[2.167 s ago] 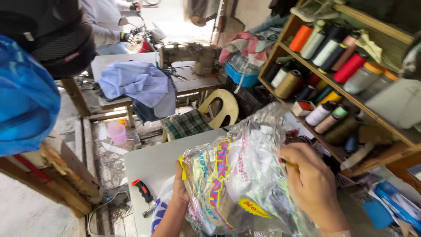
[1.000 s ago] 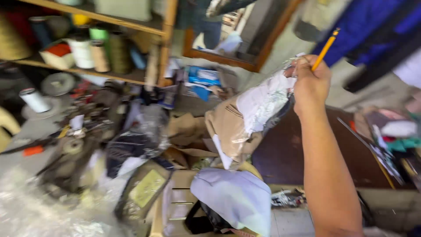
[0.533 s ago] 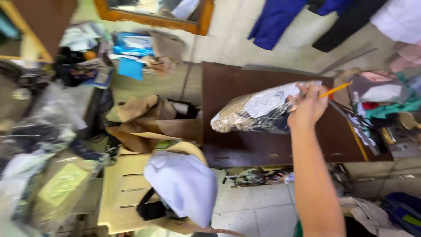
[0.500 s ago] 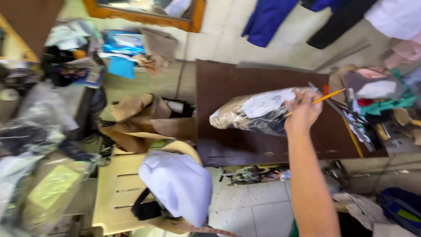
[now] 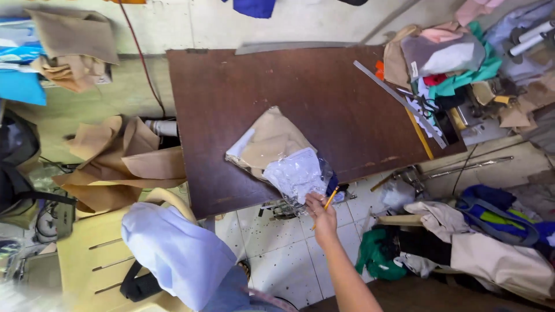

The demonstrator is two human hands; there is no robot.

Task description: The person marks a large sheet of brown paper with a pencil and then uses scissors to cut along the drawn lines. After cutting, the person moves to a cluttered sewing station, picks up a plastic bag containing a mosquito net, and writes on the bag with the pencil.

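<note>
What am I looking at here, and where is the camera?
There is no machine here. A person wears the camera on their head, so you look down along their own arm. One hand shows, reaching out at the edge of a dark brown table; which hand it is I cannot tell. Its fingers hold a yellow pencil and touch a clear plastic bag lying at the table's near edge. The bag holds tan cloth or paper and a white sheet. A long metal ruler lies along the table's right side, beside a heap of coloured fabric. To the left stands a pale yellow chair with a light blue cloth draped on it. More clothes lie on the tiled floor.
</note>
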